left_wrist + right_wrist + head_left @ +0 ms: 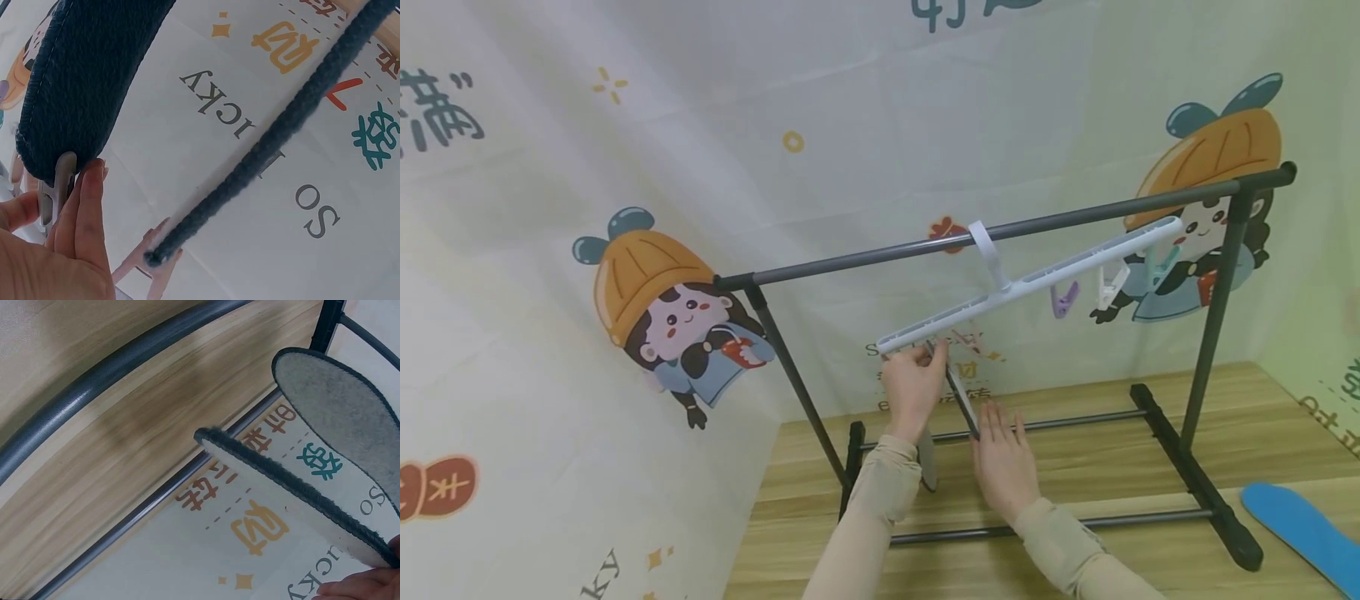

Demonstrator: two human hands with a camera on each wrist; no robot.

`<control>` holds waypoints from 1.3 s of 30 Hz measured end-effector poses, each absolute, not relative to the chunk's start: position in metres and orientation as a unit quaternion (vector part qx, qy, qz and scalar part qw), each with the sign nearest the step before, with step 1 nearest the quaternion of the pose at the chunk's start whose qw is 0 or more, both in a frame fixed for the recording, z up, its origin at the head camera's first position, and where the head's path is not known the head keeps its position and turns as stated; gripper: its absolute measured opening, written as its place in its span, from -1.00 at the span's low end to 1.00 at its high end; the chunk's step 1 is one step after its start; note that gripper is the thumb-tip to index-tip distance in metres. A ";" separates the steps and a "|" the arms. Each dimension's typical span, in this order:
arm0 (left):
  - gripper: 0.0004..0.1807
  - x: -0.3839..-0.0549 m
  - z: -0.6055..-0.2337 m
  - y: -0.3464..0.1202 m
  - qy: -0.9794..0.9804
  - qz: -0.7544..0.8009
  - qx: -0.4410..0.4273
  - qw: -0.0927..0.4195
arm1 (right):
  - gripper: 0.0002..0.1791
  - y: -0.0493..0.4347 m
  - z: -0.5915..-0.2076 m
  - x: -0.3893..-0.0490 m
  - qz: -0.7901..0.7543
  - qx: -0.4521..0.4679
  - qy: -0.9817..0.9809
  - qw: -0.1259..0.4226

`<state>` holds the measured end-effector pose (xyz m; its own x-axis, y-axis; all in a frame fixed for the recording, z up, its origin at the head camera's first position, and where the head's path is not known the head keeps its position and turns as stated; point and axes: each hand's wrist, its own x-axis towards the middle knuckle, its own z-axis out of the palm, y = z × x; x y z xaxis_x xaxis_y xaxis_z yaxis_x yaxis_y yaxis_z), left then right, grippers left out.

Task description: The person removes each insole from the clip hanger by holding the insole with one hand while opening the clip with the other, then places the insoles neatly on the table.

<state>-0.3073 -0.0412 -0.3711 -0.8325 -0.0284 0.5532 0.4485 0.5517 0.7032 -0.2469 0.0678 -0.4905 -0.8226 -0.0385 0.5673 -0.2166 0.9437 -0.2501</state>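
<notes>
Clip, L hand: part. hid.

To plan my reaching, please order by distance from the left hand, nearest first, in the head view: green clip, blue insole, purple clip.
1. Purple clip, under the hanger, right
2. Green clip, further right
3. Blue insole, on tabletop, far right

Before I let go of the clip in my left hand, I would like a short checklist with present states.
1. Hook over rack bar: ok.
2. Hanger parallel to rack bar: not ok, it slants in the head view.
3. Left hand pinching clip: ok.
4. Clip tip over the insole end: ok, far side hidden.
5. Clip secure after release: cannot tell.
6. Right hand supporting the other insole: cannot tell.
</notes>
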 end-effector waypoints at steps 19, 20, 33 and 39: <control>-0.61 -0.306 -0.369 -0.044 -0.835 -0.467 -0.134 0.259 | -0.52 0.084 -0.507 -0.226 0.183 0.051 -0.948 0.254; -0.62 -0.306 -0.369 -0.044 -0.834 -0.470 -0.132 0.257 | -0.51 0.086 -0.508 -0.225 0.183 0.051 -0.948 0.256; -0.64 -0.306 -0.374 -0.049 -0.831 -0.479 -0.111 0.258 | -0.50 0.104 -0.512 -0.217 0.207 0.040 -0.945 0.250; -0.60 -0.305 -0.377 -0.051 -0.838 -0.469 -0.115 0.256 | -0.51 0.113 -0.507 -0.217 0.207 0.032 -0.942 0.263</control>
